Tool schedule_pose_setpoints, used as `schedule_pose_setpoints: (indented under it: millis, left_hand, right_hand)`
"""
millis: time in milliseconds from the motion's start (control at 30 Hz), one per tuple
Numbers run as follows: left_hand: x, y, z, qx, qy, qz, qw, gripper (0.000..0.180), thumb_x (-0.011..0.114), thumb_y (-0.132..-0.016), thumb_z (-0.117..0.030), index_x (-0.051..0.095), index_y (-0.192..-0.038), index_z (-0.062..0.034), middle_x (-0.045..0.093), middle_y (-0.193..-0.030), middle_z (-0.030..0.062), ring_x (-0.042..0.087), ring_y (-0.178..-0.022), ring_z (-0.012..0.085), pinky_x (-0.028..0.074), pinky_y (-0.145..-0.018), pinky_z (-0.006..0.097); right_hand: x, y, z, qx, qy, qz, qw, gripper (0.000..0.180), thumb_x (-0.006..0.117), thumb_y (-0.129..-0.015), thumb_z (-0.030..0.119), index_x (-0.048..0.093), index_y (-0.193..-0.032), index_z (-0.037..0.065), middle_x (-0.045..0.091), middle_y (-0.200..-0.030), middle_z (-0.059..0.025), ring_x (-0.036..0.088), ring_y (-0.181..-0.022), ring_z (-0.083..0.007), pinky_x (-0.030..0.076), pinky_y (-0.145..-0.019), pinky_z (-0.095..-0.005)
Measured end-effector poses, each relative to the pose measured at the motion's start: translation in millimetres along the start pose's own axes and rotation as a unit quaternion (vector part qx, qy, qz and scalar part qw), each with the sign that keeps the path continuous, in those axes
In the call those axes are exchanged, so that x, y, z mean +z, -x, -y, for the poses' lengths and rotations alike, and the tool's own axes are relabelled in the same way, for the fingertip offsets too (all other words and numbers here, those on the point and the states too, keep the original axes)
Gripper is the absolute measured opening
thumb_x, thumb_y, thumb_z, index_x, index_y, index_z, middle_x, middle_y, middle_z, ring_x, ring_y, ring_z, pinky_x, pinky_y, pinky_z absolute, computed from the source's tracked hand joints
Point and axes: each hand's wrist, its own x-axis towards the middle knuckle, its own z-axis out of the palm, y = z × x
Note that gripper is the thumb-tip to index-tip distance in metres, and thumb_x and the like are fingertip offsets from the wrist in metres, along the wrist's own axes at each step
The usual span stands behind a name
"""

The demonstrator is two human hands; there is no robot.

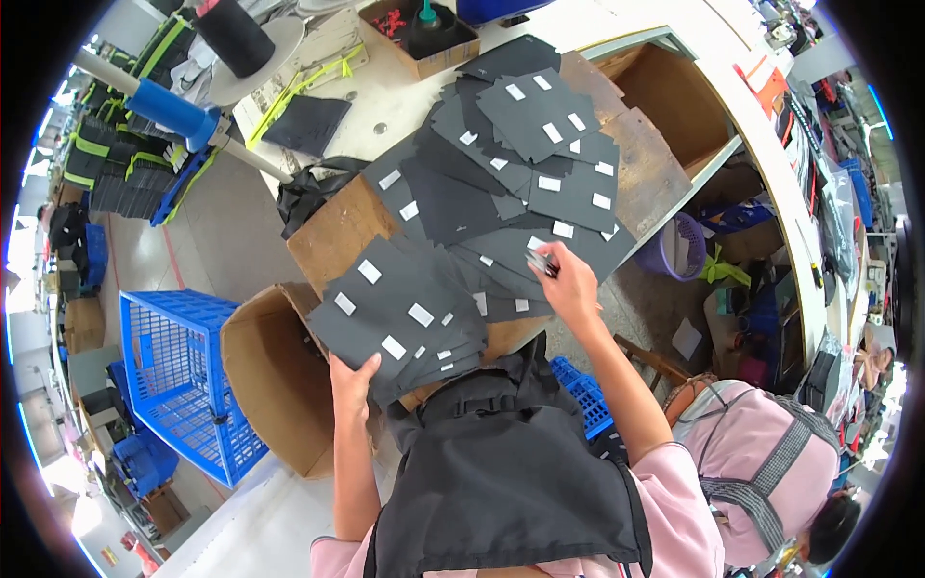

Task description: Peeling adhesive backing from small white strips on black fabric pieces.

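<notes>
My left hand (353,376) rests its fingers on the near edge of a stack of dark grey fabric pieces (400,313), each with a small white label. My right hand (568,284) reaches over more of these pieces and pinches a small dark tool (541,262) at a white label. Many more labelled grey pieces (525,144) fan out across a brown board (337,231) and the white table (405,91) beyond. A black garment (501,462) hangs in front of my chest.
An open cardboard box (270,385) and a blue plastic crate (178,371) stand at the lower left. A big black thread spool (234,37) and a small box of bits (419,39) sit at the table's far side. Another person in pink (771,482) bends at the lower right.
</notes>
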Motion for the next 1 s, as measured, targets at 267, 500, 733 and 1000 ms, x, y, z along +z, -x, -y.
schedule_pose_setpoints:
  millis: [267, 500, 733, 1000]
  left_hand:
    - [-10, -4, -1, 0.016, -0.186, -0.055, 0.981, 0.071, 0.067, -0.070, 0.002, 0.034, -0.132, -0.0027, 0.046, -0.120, 0.0149, 0.049, -0.108, 0.0262, 0.040, -0.093, 0.035]
    - [21, -8, -64, 0.197, -0.131, -0.169, 0.957, 0.052, 0.062, -0.083, -0.006, 0.040, -0.130, -0.0020, 0.052, -0.115, 0.0151, 0.054, -0.102, 0.0236, 0.044, -0.089, 0.036]
    - [124, -38, -100, -0.079, 0.260, 0.262, 0.926, 0.047, 0.061, -0.087, -0.025, 0.048, -0.123, 0.0024, 0.058, -0.113, 0.0140, 0.058, -0.102, 0.0250, 0.045, -0.090, 0.038]
    - [152, -60, -59, -0.164, 0.134, 0.258, 0.942, 0.034, 0.065, -0.082, -0.013, 0.055, -0.110, 0.0023, 0.060, -0.103, 0.0120, 0.059, -0.093, 0.0226, 0.047, -0.083, 0.037]
  right_hand:
    - [21, -162, -7, -0.043, 0.203, -0.039, 0.977, 0.041, 0.070, -0.074, 0.022, 0.052, -0.107, 0.008, 0.057, -0.102, -0.0120, 0.062, -0.078, -0.0338, 0.050, -0.065, -0.0424]
    - [23, -190, -41, -0.204, 0.213, -0.032, 0.955, 0.015, 0.060, -0.075, 0.010, 0.053, -0.088, 0.006, 0.054, -0.090, -0.0116, 0.062, -0.069, -0.0337, 0.050, -0.060, -0.0433]
    - [6, -119, -7, -0.296, 0.125, -0.045, 0.946, 0.015, 0.055, -0.070, 0.002, 0.058, -0.082, 0.011, 0.051, -0.076, -0.0061, 0.058, -0.059, -0.0281, 0.046, -0.048, -0.0391]
    - [3, 54, 50, -0.364, 0.027, 0.192, 0.911, 0.028, 0.059, -0.068, 0.007, 0.060, -0.096, 0.007, 0.053, -0.073, -0.0023, 0.060, -0.061, -0.0171, 0.049, -0.053, -0.0300]
